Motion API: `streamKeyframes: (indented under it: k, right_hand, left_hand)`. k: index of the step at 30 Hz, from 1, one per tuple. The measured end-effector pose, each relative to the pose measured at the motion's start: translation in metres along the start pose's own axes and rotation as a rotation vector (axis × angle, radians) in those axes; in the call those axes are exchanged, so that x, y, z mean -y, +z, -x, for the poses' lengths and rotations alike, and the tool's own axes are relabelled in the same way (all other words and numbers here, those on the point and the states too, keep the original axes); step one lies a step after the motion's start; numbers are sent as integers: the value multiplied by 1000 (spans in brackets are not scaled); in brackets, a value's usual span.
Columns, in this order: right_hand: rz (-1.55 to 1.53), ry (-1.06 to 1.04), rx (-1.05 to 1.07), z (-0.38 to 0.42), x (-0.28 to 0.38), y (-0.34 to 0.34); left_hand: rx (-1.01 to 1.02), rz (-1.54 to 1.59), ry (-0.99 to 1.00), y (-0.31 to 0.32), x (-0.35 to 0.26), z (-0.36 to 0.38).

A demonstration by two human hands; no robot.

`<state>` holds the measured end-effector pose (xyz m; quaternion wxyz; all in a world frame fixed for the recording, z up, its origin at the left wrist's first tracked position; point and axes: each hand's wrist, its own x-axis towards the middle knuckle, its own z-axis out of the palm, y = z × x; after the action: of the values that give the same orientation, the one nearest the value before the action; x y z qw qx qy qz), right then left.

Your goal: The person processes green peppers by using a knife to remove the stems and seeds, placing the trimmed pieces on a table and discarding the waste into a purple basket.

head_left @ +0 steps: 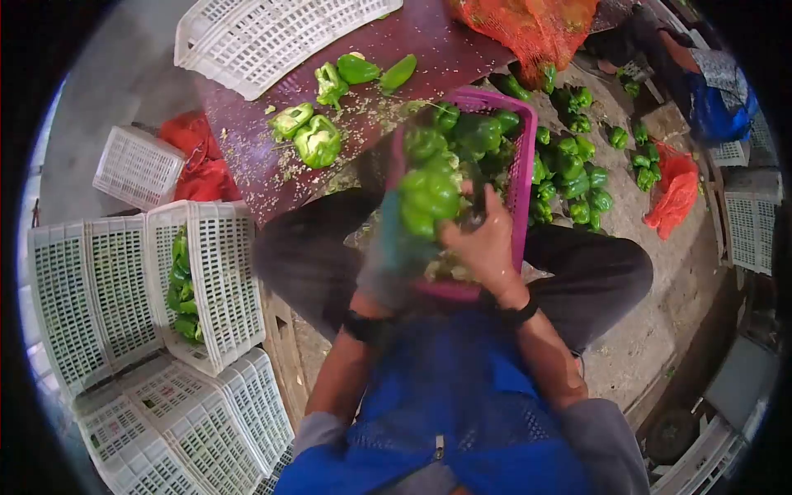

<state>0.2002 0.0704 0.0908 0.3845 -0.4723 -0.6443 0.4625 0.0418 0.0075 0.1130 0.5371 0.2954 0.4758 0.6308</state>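
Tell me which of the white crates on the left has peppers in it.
The upright white crate just left of the person's knee: green peppers show inside it. The other white crates around it show no peppers.

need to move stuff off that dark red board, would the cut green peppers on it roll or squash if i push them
The cut peppers lie open and lumpy on the board, so they would probably slide or flop rather than roll. They look hollow, so likely light for their size. Their skin looks glossy, perhaps slippery, and a hard push might crack the thin walls.
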Motion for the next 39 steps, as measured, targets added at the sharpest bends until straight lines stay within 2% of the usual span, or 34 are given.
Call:
streamKeyframes:
  k: [2, 5, 7, 10, 12, 13, 16, 21, 22, 25, 28, 30, 32, 34, 37, 39]
  right_hand:
    - [50, -54, 5, 21, -1, 0]
    - [77, -131, -16, 38, -5, -4]
    - [67, -130, 12, 47, 1, -10]
    - [62, -103, 115, 58, 12, -22]
    - [84, -156, 168, 60, 15, -22]
    - [102, -125, 175, 61, 14, -21]
    - [171, -14, 201, 60, 16, -18]
    - [319, 222, 193, 51, 22, -5]
    - [265, 183, 182, 50, 13, -1]
    - [157, 112, 200, 42, 0, 7]
    - [109, 96, 253, 30, -6, 15]
    - [20, 12, 249, 22, -33, 31]
    - [168, -2, 279, 13, -34, 39]
    - [266, -28, 282, -1, -25, 46]
    - [371, -130, 255, -20, -19, 52]
    - [466, -255, 208, -33, -22, 63]
  left_hand:
    - [4, -273, 183, 22, 0, -1]
    - [32, -595, 299, 3, 19, 9]
    - [25, -332, 159, -2, 25, 13]
    - [-101, 419, -16, -10, 33, 6]
    - [-48, 385, 2, -11, 34, 7]
    - [-23, 369, 12, -10, 34, 8]
    - [-121, 147, -4, -7, 36, 11]
    - [-123, -210, 121, -5, 49, 15]
    - [-134, -264, 160, -2, 51, 15]
    - [-192, 24, 104, 3, 50, 9]
    - [-208, 151, 41, 3, 43, 2]
    - [-164, -183, 178, -11, 52, -4]
    - [-148, -245, 172, -26, 56, -7]
    - [-146, -29, 30, -36, 51, -16]
    - [-311, 19, -117, -41, 31, -30]
    - [-244, 282, -41, -50, 30, -44]
